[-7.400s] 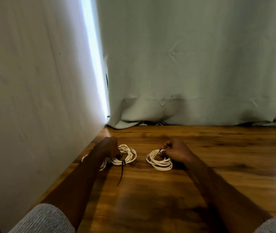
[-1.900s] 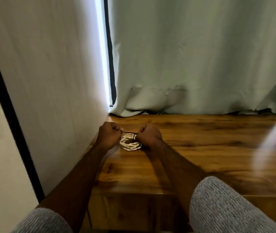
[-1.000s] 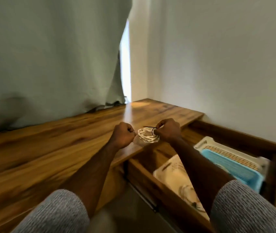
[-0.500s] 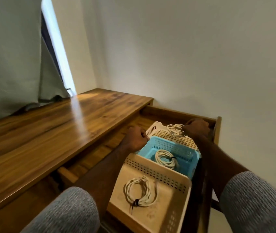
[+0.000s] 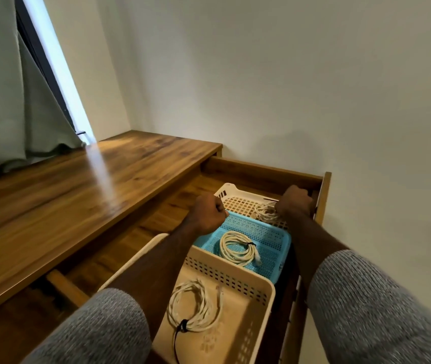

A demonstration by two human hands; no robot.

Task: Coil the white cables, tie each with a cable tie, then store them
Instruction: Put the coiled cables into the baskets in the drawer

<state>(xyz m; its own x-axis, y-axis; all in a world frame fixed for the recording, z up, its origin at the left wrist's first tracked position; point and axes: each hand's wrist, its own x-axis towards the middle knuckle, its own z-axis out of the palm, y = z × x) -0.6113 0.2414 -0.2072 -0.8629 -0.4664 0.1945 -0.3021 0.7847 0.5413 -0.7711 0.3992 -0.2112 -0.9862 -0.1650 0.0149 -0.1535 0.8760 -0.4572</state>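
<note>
Lowering a tied coil into the white tray, right hand grasping it, tray floor directly beneath; left hand clenched empty, nearer the blue tray.

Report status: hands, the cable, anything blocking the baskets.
Right hand grips coiled cable low in white basket. Left hand fisted, empty, over blue basket. Nothing blocking.

Plain pale wall ahead of me and to my right, meeting another in a corner. Wooden desk runs along it, top glossy with a streak of daylight. Grey-green curtain hangs at left, hem resting on the desk. Bright window strip beside a dark frame. Desk drawer pulled open.
</note>
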